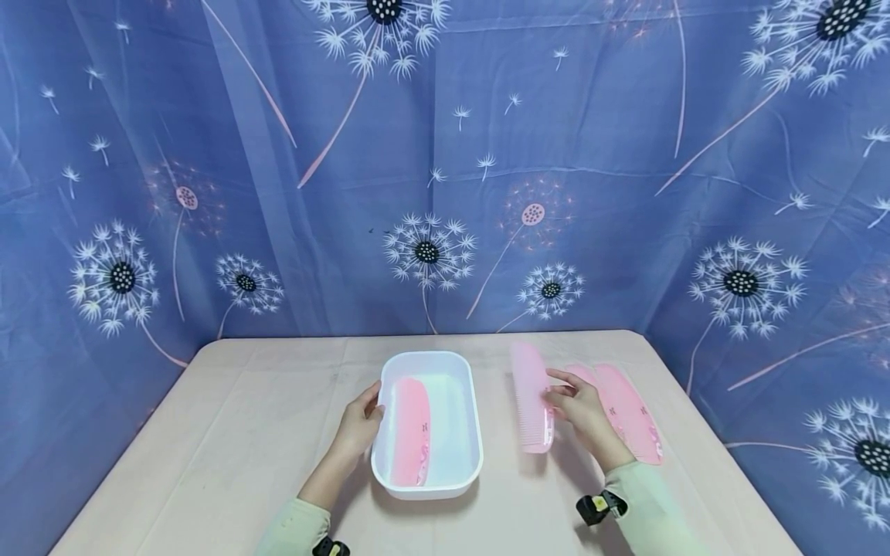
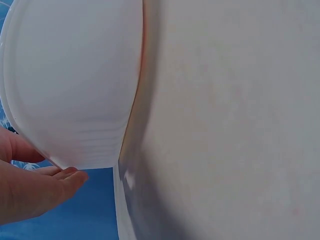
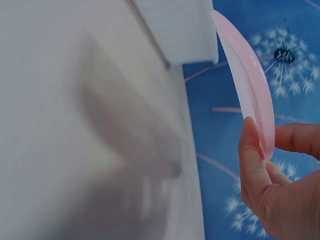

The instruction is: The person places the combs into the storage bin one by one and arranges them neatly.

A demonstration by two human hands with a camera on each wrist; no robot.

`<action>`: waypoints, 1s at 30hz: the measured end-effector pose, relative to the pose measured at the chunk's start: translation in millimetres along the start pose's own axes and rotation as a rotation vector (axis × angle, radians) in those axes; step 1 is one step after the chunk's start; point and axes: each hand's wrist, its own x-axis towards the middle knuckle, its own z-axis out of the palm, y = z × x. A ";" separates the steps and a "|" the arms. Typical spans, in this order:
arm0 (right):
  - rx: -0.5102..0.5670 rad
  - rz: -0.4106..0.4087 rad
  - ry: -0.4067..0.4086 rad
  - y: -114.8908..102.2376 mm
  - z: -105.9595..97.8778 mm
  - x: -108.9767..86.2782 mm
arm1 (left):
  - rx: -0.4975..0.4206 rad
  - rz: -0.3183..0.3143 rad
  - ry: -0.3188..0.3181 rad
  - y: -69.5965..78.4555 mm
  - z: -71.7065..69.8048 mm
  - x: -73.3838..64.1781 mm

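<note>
My left hand (image 1: 360, 423) grips the left side of a white plastic basin (image 1: 453, 432), thumb and fingers about its rim. Inside the basin lies a pink comb (image 1: 412, 432), along its left half. To the right, my right hand (image 1: 579, 401) pinches another pink comb (image 1: 530, 398) by its curved back between thumb and fingers. In the right wrist view the held comb (image 3: 252, 75) is raised off the table, its shadow falling on the cloth. The left wrist view shows the basin's outer wall (image 2: 75, 85) with my fingertips at its edge.
More pink combs (image 1: 629, 413) lie overlapping on the table at the right, partly behind my right hand and forearm. A pale cloth (image 1: 250, 448) covers the table. Blue curtains (image 1: 334, 255) with a dandelion print hang behind and at both sides.
</note>
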 end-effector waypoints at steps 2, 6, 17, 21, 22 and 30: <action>0.024 -0.008 -0.010 -4.0 5.6 -1.5 | 0.001 0.003 0.000 -0.1 0.1 0.1; 0.070 -0.022 -0.037 -10.6 15.5 -4.6 | 0.001 0.003 -0.003 -0.1 0.6 0.1; 0.145 -0.042 -0.068 -18.6 37.3 -4.0 | 0.012 -0.010 0.005 0.0 1.9 -0.2; 0.153 -0.049 -0.067 -20.9 45.5 -3.0 | 0.017 -0.008 0.009 0.1 2.1 -0.5; 0.154 -0.050 -0.068 -21.2 47.5 -3.0 | 0.017 -0.007 0.010 0.1 2.0 -0.5; 0.147 -0.047 -0.081 -24.1 65.4 -3.9 | 0.010 -0.017 0.007 0.9 2.0 -0.4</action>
